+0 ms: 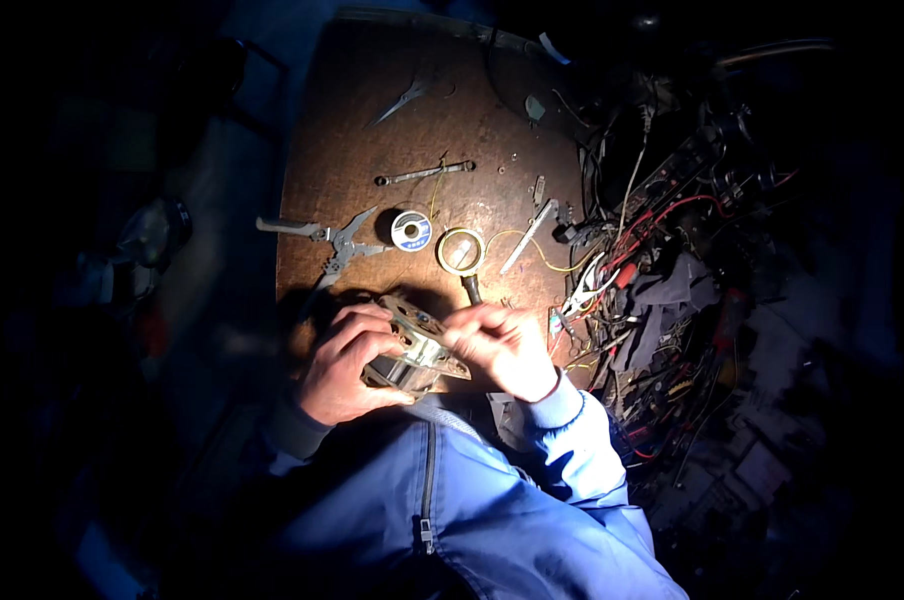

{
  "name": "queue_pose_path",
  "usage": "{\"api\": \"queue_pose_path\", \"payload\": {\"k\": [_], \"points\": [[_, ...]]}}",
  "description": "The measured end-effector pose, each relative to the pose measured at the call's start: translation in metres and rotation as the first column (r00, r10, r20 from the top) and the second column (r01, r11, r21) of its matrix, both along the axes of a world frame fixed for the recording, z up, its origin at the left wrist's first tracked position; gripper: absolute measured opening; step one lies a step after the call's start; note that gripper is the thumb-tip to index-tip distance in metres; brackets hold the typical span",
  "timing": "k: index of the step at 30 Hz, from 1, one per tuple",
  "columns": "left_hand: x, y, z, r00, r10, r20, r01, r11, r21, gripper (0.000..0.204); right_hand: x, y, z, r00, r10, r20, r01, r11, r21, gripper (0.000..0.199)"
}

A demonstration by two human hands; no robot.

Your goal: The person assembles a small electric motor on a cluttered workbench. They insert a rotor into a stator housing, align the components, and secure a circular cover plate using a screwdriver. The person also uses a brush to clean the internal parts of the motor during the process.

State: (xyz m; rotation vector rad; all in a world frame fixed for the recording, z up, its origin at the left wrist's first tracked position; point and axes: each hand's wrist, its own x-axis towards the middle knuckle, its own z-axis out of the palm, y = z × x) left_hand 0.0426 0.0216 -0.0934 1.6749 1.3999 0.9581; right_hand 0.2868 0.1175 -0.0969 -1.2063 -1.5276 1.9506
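Observation:
My left hand [344, 372] is wrapped round the left side of a small electric motor [412, 370], with a metal frame and a slotted end plate, tilted above the near edge of the table. At the motor's right side, my right hand [507, 348] has its thumb and fingers pinched together against or just over the end plate. Whatever sits between those fingertips is hidden. Just beyond the right hand lies a magnifying glass [461, 251], its dark handle pointing toward me. A spool of solder [411, 231] stands left of the lens.
On the brown wooden table [352, 120] lie an opened multi-tool [344, 241], a double-ended wrench [425, 174], scissors-like metal [404, 101] and a flat metal strip [529, 237]. Pliers [584, 287] rest at the right edge, beside a tangle of wires [672, 215] and dark cloth [667, 300].

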Motion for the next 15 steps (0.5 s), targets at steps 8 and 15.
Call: {"api": "queue_pose_path", "payload": {"k": [8,15], "points": [[0.0,-0.001,-0.002,1.0,0.002,-0.023,-0.003,1.0,-0.007,0.067,0.056,0.095,-0.108,0.727,-0.426,0.539,-0.14,0.677,0.723,0.023],[-0.004,0.002,0.0,0.999,0.004,0.033,-0.003,1.0,-0.012,0.066,0.052,0.107,-0.122,0.665,-0.411,0.624,-0.207,0.701,0.682,0.019]]}}
